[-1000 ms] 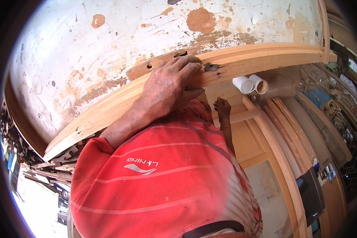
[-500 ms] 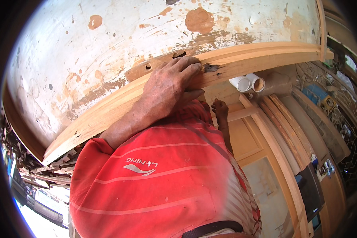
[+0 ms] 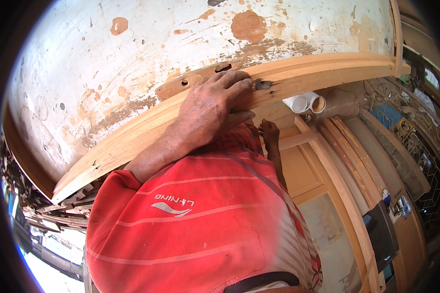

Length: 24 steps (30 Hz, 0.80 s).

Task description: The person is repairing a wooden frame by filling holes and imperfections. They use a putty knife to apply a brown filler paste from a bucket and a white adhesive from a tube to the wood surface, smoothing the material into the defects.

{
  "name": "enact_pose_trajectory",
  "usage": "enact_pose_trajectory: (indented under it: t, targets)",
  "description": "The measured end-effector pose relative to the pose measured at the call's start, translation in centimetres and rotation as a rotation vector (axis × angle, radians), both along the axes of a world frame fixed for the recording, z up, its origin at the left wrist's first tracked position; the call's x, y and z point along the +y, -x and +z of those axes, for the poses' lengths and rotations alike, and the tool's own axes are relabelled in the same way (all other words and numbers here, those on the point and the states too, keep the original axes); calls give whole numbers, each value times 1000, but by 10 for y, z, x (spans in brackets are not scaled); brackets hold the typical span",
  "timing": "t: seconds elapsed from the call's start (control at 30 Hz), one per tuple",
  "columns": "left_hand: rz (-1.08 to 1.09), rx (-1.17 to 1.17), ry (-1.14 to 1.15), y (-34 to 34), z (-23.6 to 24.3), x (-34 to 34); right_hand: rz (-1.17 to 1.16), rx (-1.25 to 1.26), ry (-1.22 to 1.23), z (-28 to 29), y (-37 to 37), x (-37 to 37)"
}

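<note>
Head view shows me almost nothing changed: the left hand (image 3: 208, 108) remains over the pale wooden board (image 3: 327, 73) at twelve o'clock, so I judge it stays steady. Whether the fingers clamp, I cannot tell (the right hand (image 3: 269, 132), toward two, is equally unclear). Running from eight to two, the board shows grain and one dark patch (image 3: 263, 85).

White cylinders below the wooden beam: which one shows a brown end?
The right cylinder, farther from the left hand; its round end looks brown, while the left cylinder has a white one.
</note>
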State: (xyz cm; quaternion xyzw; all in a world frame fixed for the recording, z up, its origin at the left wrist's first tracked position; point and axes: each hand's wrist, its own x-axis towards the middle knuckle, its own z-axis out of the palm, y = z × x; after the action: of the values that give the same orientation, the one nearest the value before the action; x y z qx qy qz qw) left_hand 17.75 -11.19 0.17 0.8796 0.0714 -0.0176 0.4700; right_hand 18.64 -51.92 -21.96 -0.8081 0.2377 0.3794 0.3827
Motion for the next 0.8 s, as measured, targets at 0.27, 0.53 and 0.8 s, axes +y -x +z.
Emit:
enact_pose_trajectory:
  t: [0.27,0.53,0.8]
  targets:
    - [-30,77,10,-2,4,4,20,-5,-8,-4,-4,4]
    - [-85,32,-54,-5,0,-1,131,1,-67,-14,-20,1]
    - [12,-28,-211,4,-8,-20,457,73,-86,-84,-106,-33]
